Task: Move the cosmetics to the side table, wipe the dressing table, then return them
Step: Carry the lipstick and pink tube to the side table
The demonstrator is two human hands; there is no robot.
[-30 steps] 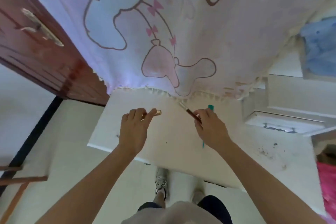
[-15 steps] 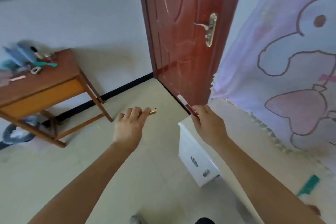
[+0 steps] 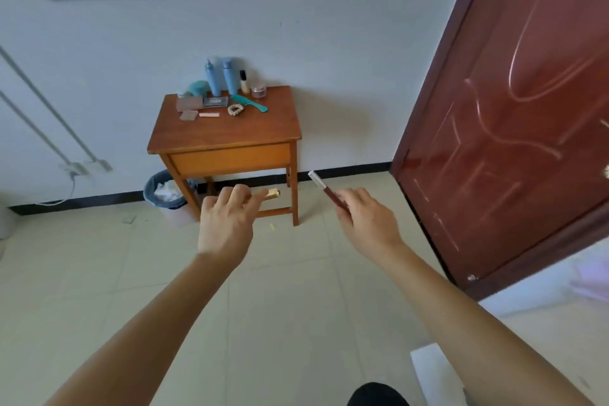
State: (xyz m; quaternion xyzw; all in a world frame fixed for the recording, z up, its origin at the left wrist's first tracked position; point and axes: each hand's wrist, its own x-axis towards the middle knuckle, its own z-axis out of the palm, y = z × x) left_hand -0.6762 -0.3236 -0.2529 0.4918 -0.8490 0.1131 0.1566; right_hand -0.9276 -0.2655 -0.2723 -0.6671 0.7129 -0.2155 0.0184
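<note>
My left hand (image 3: 225, 222) pinches a small gold tube (image 3: 272, 193) whose end sticks out past the fingers. A slim dark red pencil with a silver cap (image 3: 321, 186) is pinched in my right hand (image 3: 367, 224). Both hands are held out in front of me above the floor. Ahead stands the wooden side table (image 3: 227, 137) against the wall. On its top sit two blue bottles (image 3: 220, 76), a small dark-capped bottle (image 3: 244, 81), a pink jar (image 3: 258, 91), a teal comb (image 3: 249, 103), a scrunchie (image 3: 235, 110), flat palettes (image 3: 201, 103) and a teal round box (image 3: 199, 88).
A dark red door (image 3: 514, 102) stands open on the right. A bin with a blue liner (image 3: 163, 192) sits left of the side table's legs. Pale tiled floor (image 3: 290, 306) lies between me and the table. A white corner of furniture (image 3: 431, 369) shows at the bottom right.
The view has swung left from the white dressing table and cartoon cloth, past the door, to face the side table. Both hands keep their hold on the gold tube and the red pencil.
</note>
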